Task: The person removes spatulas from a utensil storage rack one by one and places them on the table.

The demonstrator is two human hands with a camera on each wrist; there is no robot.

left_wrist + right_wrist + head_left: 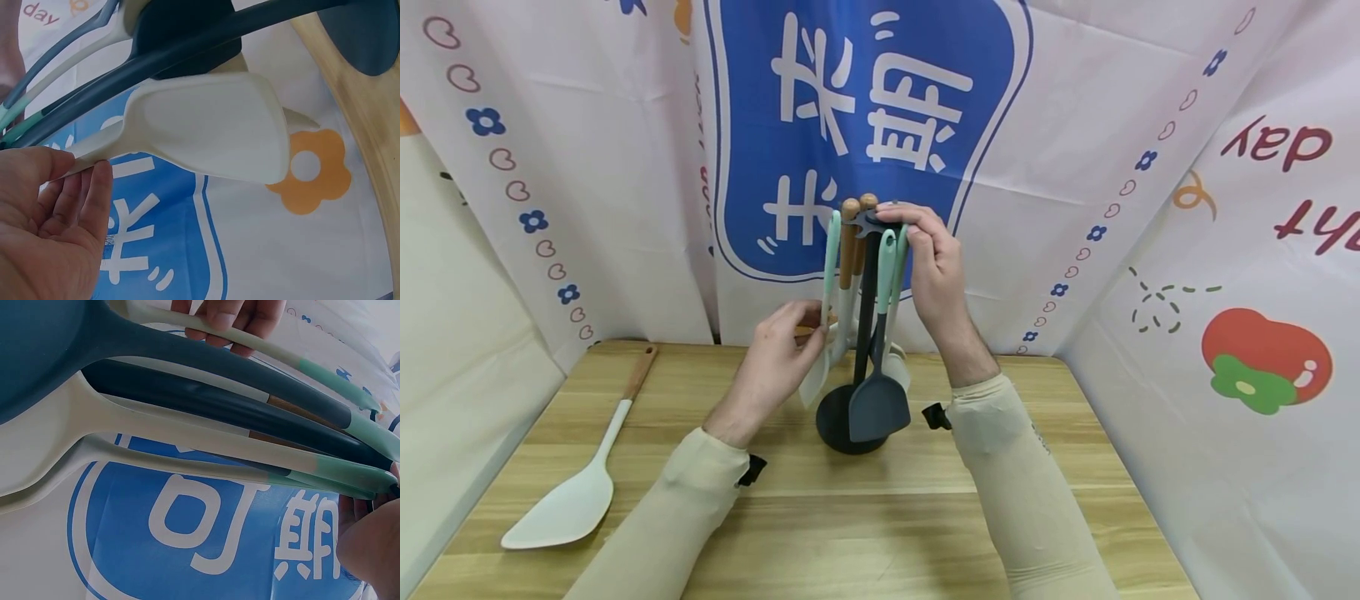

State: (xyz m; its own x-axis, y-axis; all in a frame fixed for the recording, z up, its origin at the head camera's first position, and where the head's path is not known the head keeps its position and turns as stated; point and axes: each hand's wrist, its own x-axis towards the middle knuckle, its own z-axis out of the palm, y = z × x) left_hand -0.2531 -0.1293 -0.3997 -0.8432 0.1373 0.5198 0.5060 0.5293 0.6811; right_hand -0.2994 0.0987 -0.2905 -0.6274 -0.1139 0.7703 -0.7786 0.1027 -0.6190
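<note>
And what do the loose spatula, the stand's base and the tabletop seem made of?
Loose spatula: smooth, pale, matte head, probably silicone; brown handle, likely wood by its colour.
Stand's base: smooth, uniformly black; plastic or coated metal, can't tell.
Tabletop: wood or laminate, satin-looking, with streaky grain.

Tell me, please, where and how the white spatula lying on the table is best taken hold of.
I'd grip the white spatula by its wooden handle, coming down from above and closing across its width, perhaps with the left hand, once free. The handle is slim, straight and uncovered, and points toward the far edge of the table, with the broad blade nearer the person.
</note>
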